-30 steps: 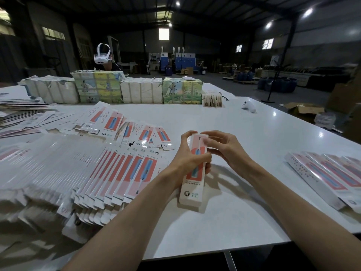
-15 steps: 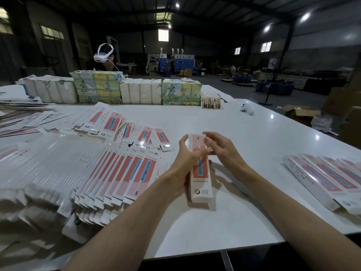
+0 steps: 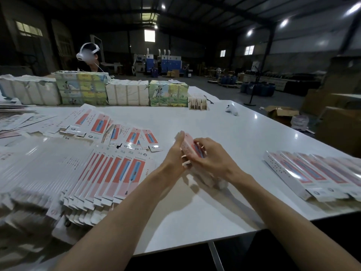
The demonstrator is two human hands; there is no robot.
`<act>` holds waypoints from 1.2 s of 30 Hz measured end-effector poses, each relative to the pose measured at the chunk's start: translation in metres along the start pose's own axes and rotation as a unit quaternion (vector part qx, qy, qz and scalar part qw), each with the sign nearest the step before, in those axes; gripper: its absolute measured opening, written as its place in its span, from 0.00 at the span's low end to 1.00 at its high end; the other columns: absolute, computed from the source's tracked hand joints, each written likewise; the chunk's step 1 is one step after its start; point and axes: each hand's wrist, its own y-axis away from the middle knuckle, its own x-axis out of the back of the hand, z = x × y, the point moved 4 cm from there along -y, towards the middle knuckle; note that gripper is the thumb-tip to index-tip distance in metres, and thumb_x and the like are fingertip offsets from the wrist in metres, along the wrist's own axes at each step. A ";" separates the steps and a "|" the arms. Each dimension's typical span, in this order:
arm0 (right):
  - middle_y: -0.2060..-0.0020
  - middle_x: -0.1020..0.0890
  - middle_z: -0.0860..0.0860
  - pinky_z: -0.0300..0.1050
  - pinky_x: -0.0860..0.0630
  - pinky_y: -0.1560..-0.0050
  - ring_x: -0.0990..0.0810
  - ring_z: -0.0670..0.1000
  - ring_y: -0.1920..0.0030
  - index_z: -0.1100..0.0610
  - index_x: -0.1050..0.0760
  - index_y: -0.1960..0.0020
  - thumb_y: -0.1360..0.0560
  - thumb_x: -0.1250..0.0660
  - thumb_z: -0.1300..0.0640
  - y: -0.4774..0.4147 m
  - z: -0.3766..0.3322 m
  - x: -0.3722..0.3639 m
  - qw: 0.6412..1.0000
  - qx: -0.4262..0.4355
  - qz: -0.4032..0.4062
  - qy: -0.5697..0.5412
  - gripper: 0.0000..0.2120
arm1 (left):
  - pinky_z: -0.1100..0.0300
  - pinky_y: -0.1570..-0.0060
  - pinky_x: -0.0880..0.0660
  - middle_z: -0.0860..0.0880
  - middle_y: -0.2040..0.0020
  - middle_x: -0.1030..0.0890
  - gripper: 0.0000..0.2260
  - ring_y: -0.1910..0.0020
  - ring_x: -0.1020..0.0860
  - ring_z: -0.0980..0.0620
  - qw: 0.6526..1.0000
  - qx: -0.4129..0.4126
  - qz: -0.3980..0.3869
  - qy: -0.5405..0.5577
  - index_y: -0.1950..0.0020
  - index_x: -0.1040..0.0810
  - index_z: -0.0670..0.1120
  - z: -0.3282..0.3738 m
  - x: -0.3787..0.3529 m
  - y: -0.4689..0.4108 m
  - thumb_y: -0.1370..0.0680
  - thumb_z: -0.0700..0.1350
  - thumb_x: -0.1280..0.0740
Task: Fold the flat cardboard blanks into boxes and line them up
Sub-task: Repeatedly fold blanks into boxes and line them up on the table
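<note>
Long red-and-white cardboard box (image 3: 190, 150) (blurred) slants far-left to near-right over the white surface (image 3: 195, 214); right hand (image 3: 214, 160) grips it, left hand (image 3: 174, 153) presses straight-fingered alongside.

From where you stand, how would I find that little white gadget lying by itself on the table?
Start at the big white table and follow the row of wrapped bundles along its far edge to the right end. Past the small tan stack lies a white handheld controller, the only rounded thing, alone on bare tabletop.
</note>
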 end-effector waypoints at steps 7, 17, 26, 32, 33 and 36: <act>0.47 0.29 0.53 0.52 0.28 0.42 0.31 0.56 0.42 0.55 0.29 0.51 0.18 0.36 0.48 0.048 0.075 0.060 0.956 -0.192 -0.030 0.219 0.10 | 0.62 0.51 0.22 0.50 0.50 0.12 0.11 0.56 0.18 0.55 0.946 -0.077 -0.009 -0.316 0.42 0.14 0.51 -0.011 0.002 0.004 0.16 0.41 0.35; 0.32 0.26 0.55 0.53 0.30 0.29 0.28 0.55 0.33 0.56 0.28 0.28 0.16 0.39 0.48 0.090 0.107 0.096 0.860 -0.269 -0.055 0.431 0.20 | 0.54 0.44 0.21 0.51 0.52 0.12 0.10 0.50 0.16 0.55 0.922 -0.078 -0.043 -0.376 0.43 0.14 0.53 -0.013 -0.004 0.011 0.17 0.43 0.35; 0.48 0.20 0.54 0.51 0.26 0.52 0.21 0.57 0.50 0.57 0.26 0.46 0.17 0.40 0.56 0.004 0.032 0.036 0.943 -0.175 0.052 0.278 0.06 | 0.58 0.55 0.19 0.46 0.56 0.13 0.11 0.60 0.18 0.54 0.940 -0.100 0.025 -0.326 0.45 0.15 0.50 -0.005 -0.005 0.015 0.17 0.39 0.37; 0.46 0.15 0.54 0.53 0.20 0.51 0.16 0.60 0.51 0.58 0.23 0.37 0.18 0.41 0.62 -0.008 0.007 -0.020 0.982 -0.100 0.058 0.150 0.13 | 0.61 0.59 0.23 0.49 0.55 0.14 0.08 0.60 0.16 0.55 0.858 -0.167 0.145 -0.464 0.38 0.20 0.49 0.051 0.004 0.022 0.14 0.45 0.37; 0.44 0.15 0.53 0.54 0.21 0.49 0.17 0.60 0.49 0.58 0.23 0.36 0.19 0.42 0.62 -0.008 0.009 -0.024 0.985 -0.088 0.039 0.146 0.14 | 0.59 0.58 0.23 0.48 0.53 0.15 0.08 0.58 0.16 0.53 0.831 -0.142 0.148 -0.518 0.39 0.20 0.48 0.060 0.007 0.025 0.15 0.48 0.36; 0.43 0.15 0.50 0.53 0.21 0.49 0.17 0.58 0.47 0.55 0.23 0.37 0.18 0.42 0.61 -0.008 0.013 -0.030 0.988 -0.048 0.025 0.147 0.14 | 0.55 0.57 0.28 0.43 0.51 0.19 0.16 0.55 0.21 0.48 0.691 -0.022 0.153 -0.706 0.43 0.20 0.43 0.079 0.019 0.046 0.16 0.56 0.35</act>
